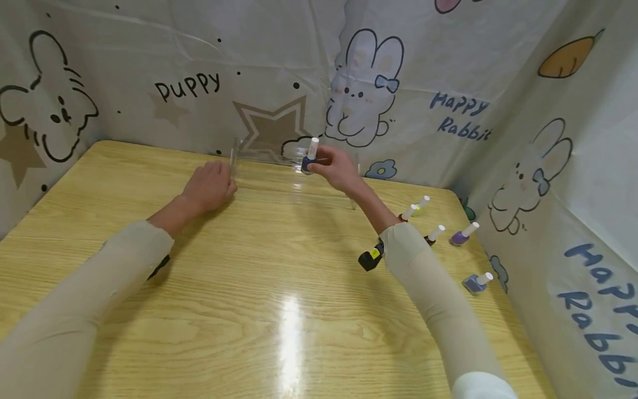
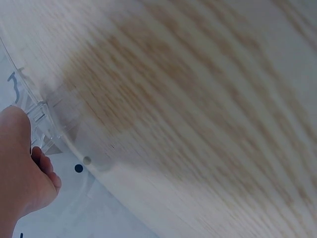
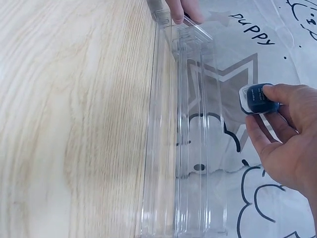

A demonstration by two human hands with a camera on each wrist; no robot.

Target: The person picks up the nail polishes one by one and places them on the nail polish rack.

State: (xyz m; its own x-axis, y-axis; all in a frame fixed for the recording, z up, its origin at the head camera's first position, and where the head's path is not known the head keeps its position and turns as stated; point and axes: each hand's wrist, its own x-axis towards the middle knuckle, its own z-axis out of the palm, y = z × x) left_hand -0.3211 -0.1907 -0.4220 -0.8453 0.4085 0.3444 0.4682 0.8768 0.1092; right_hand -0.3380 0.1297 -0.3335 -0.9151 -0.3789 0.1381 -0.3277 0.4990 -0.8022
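Note:
A clear plastic tiered rack (image 3: 166,134) stands at the back of the table, against the printed cloth. My left hand (image 1: 211,185) grips its left end, fingers curled round the edge; the left wrist view shows this hand (image 2: 27,163) at the clear plastic corner (image 2: 42,119). Between thumb and fingers, my right hand (image 1: 338,168) pinches a dark blue nail polish bottle (image 1: 308,164) with a white cap, held upright over the rack. In the right wrist view the bottle (image 3: 261,98) shows its base, with the right hand (image 3: 292,134) around its side.
Several nail polish bottles stand on the right of the table, among them a purple one (image 1: 459,238) and a grey-blue one (image 1: 474,284). Dark wrist gear (image 1: 370,259) shows under the right forearm. Printed cloth (image 1: 269,66) walls the back and right sides.

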